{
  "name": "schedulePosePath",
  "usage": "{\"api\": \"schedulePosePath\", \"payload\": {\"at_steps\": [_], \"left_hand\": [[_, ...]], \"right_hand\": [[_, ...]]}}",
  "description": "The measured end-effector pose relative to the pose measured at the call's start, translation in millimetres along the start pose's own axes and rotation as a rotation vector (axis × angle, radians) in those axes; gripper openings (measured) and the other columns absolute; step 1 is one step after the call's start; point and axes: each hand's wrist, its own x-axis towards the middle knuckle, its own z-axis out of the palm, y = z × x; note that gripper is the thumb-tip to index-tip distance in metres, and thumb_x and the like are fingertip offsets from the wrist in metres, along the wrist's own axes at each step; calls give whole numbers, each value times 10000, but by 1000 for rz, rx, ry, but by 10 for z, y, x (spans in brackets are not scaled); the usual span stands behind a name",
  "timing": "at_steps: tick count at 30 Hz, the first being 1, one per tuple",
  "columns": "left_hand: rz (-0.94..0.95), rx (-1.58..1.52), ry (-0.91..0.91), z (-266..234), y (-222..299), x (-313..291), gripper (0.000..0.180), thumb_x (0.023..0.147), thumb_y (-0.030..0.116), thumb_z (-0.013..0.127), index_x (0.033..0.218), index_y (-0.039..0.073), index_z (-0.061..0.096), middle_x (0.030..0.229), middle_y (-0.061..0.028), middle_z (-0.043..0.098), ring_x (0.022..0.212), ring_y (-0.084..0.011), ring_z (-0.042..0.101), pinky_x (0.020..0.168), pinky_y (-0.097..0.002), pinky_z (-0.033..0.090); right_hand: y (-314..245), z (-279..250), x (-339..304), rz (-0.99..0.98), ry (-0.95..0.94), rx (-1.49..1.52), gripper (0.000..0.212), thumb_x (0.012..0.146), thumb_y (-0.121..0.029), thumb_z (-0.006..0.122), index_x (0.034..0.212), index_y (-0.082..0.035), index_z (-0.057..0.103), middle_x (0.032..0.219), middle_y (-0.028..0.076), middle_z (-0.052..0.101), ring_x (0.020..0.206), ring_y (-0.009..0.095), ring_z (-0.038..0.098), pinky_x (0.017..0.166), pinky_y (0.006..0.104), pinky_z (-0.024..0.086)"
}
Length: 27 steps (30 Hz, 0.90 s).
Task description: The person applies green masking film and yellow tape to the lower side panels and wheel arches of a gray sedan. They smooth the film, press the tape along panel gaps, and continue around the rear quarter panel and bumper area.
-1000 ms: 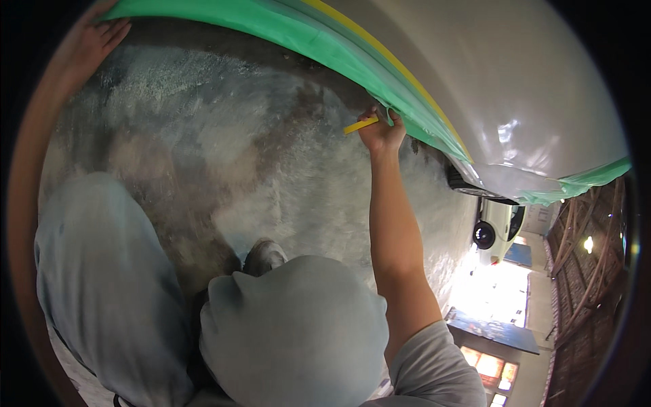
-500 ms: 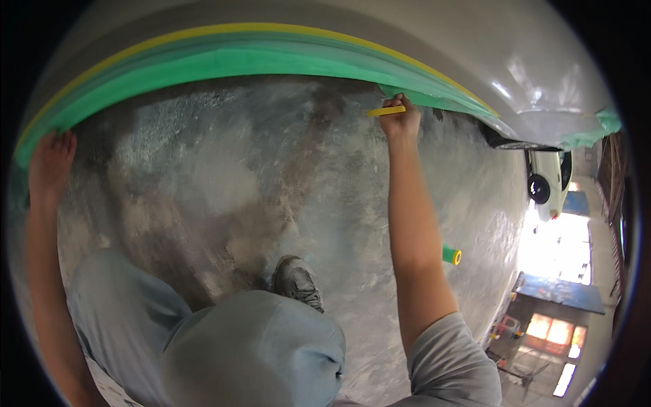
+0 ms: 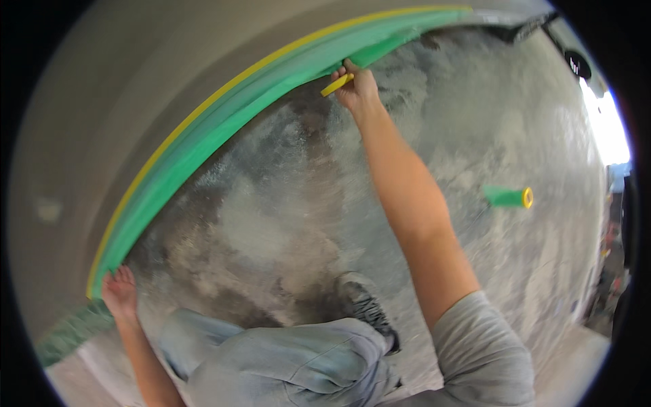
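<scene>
A long strip of green masking film [image 3: 203, 146] hangs along the lower edge of a grey, curved vehicle body panel [image 3: 129, 88]. Yellow tape [image 3: 178, 127] runs along the film's upper border. At the film's left end my left hand [image 3: 120, 293] has its fingertips closed on the lower edge. My right hand [image 3: 359, 87], farther away and right of centre, grips a yellow tape roll [image 3: 337, 84], seen nearly edge-on. Its raised fingertips touch the film's lower edge, where a fold hangs down; their exact hold on the film is partly hidden.
A green masking film roll with a yellow end [image 3: 507, 197] lies on the stained concrete floor [image 3: 461, 129], right of my right forearm. My shoe [image 3: 366, 308] and bent knees are below centre. More green covering [image 3: 74, 332] is at lower left.
The view has swung left, so panel and film now slant down to the left. Both hands remain at the film's lower edge, and the tape roll is still in my right hand.
</scene>
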Motion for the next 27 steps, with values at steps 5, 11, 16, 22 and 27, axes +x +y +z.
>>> {"api": "schedulePosePath", "payload": {"at_steps": [5,11,16,22,27], "left_hand": [[15,78,83,171,16,15,178,987,120,594,1121,36,677,1113,-97,706,1084,-245,661,1074,-449,522],[-6,102,91,333,-5,9,177,971,111,581,1101,34,674,1073,-87,726,1093,-251,686,1043,-458,546],[-22,43,120,501,-74,-64,199,956,109,589,1103,-2,663,1104,-113,731,1099,-279,697,1091,-482,533],[8,27,88,637,-222,-71,196,886,-1,630,1072,-58,648,1065,-155,711,1091,-319,686,1149,-505,496],[6,22,35,659,-226,-43,139,928,20,612,1044,-44,656,1011,-136,699,1024,-288,686,1114,-500,516]], "right_hand": [[-578,-259,253,-193,-167,-105,238,1080,-33,537,1298,57,504,1154,163,589,1038,305,672,987,445,636],[-610,-124,148,-257,-169,215,260,1064,-49,527,1254,127,527,1224,244,597,1088,357,667,1034,493,603],[-37,-13,-577,-11,-97,65,440,980,-306,691,1097,111,611,1036,185,605,966,337,673,800,474,628],[93,337,-951,-56,-183,-355,168,919,-108,815,940,-19,674,880,86,672,716,182,687,591,316,519],[-48,321,-871,-154,-620,-105,150,995,-74,709,1117,11,693,980,135,729,888,238,735,781,371,579]]}}
